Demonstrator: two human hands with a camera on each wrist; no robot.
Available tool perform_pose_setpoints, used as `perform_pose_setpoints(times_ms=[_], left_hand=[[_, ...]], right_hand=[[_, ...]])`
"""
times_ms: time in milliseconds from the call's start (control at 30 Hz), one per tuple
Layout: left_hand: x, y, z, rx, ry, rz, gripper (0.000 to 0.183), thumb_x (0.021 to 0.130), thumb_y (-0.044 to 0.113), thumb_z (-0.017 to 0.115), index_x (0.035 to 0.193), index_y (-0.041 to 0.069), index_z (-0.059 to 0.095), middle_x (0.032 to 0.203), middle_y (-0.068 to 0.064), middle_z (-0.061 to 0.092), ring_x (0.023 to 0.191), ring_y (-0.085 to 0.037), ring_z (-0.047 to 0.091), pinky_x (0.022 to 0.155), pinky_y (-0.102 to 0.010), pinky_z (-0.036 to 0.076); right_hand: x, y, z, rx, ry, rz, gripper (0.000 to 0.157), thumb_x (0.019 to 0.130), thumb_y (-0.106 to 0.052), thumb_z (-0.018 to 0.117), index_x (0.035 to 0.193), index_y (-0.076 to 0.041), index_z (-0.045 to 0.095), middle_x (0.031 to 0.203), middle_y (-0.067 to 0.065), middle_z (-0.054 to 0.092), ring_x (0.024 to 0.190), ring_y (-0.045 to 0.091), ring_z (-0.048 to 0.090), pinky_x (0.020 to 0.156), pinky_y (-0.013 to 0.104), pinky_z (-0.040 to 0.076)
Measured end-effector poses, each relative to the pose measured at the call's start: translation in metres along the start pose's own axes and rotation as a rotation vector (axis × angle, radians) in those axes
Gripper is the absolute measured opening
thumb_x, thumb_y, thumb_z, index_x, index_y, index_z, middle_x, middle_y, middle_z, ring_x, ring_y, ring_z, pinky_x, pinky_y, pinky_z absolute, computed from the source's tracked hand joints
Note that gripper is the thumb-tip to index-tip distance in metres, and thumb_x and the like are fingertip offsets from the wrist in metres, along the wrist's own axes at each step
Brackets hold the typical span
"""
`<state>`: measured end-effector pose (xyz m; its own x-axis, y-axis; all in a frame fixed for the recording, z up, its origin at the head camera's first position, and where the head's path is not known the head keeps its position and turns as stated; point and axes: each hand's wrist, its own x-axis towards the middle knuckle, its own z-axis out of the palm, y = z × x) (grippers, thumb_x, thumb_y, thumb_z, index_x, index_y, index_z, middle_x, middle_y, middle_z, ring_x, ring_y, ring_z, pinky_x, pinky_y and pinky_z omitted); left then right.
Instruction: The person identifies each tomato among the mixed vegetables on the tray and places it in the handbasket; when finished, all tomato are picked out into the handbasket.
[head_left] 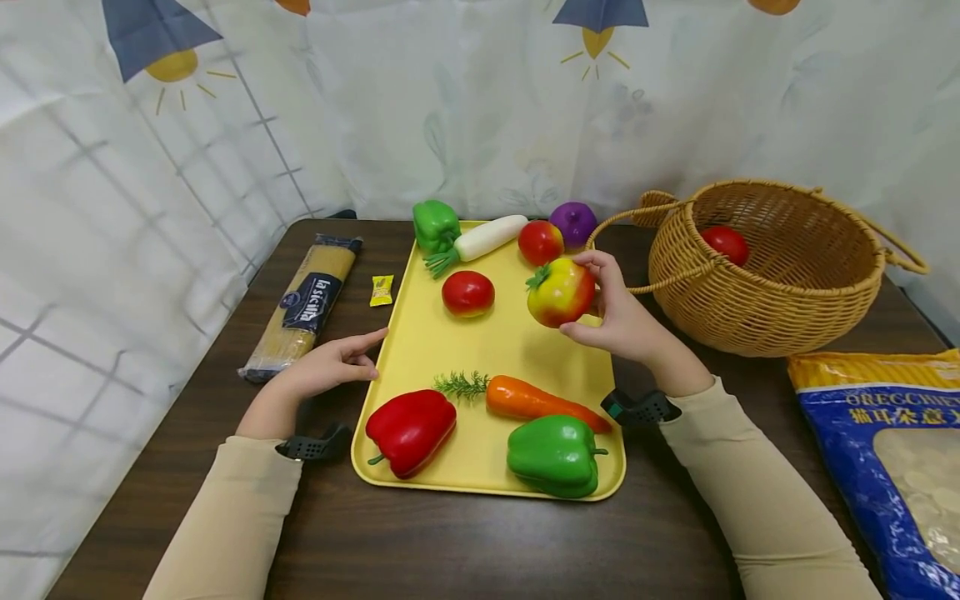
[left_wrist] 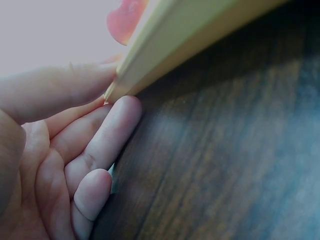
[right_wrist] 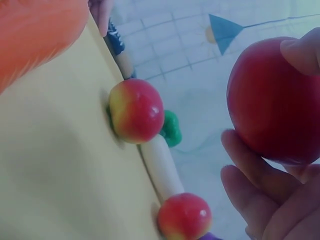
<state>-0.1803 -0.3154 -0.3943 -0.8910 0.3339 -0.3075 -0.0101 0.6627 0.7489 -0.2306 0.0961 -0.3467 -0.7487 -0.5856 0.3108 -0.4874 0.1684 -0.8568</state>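
Note:
My right hand holds a red-and-yellow toy tomato with a green leafy top above the right part of the yellow tray. The right wrist view shows the thumb and fingers around the red side of this tomato. On the left, my left hand rests at the tray's outer edge. Its fingertips touch the rim in the left wrist view. Two more tomatoes lie on the tray, one near the middle and one farther back.
The tray also bears a red pepper, green peppers, a carrot, a white radish and a purple onion. A wicker basket contains a red item. Spaghetti, yellow sweet and blue pasta bag flank it.

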Motion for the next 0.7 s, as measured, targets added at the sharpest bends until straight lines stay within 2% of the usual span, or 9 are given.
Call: perform_pose_setpoints(times_ms=[200, 400, 533, 700], left_hand=[[0.0003, -0.0005, 0.0, 0.002, 0.002, 0.004, 0.069, 0.086, 0.027, 0.061, 0.144, 0.013, 0.026, 0.09, -0.008, 0.062, 0.081, -0.016, 0.054, 0.077, -0.025, 0.044], [0.0004, -0.0003, 0.0006, 0.0, -0.005, 0.003, 0.069, 0.086, 0.027, 0.061, 0.144, 0.013, 0.026, 0.092, -0.009, 0.062, 0.082, -0.016, 0.054, 0.076, -0.025, 0.044], [-0.0005, 0.0008, -0.0006, 0.0, -0.002, 0.004, 0.069, 0.086, 0.026, 0.06, 0.144, 0.013, 0.026, 0.094, -0.01, 0.062, 0.083, -0.017, 0.053, 0.076, -0.025, 0.043], [-0.0003, 0.0017, -0.0008, -0.006, -0.013, 0.005, 0.069, 0.087, 0.025, 0.06, 0.144, 0.012, 0.025, 0.095, -0.01, 0.062, 0.083, -0.017, 0.053, 0.077, -0.025, 0.044]], right_hand=[[-0.0007, -0.0015, 0.0002, -0.004, -0.03, 0.017, 0.081, 0.077, 0.004, 0.065, 0.139, -0.012, 0.015, 0.135, 0.013, 0.025, 0.112, 0.03, 0.045, 0.082, 0.021, 0.048], [-0.0009, -0.0011, 0.0008, 0.05, -0.004, -0.011, 0.066, 0.075, 0.008, 0.065, 0.122, -0.003, 0.019, 0.135, 0.014, 0.023, 0.114, 0.027, 0.039, 0.085, 0.017, 0.045], [0.0006, -0.0025, 0.0012, 0.039, 0.03, -0.012, 0.062, 0.074, 0.007, 0.067, 0.115, -0.002, 0.022, 0.136, 0.013, 0.022, 0.115, 0.026, 0.038, 0.084, 0.016, 0.044], [0.0009, -0.0016, 0.0006, 0.02, 0.023, 0.022, 0.081, 0.072, 0.005, 0.07, 0.133, -0.008, 0.018, 0.135, 0.014, 0.026, 0.113, 0.023, 0.04, 0.086, 0.016, 0.043]])
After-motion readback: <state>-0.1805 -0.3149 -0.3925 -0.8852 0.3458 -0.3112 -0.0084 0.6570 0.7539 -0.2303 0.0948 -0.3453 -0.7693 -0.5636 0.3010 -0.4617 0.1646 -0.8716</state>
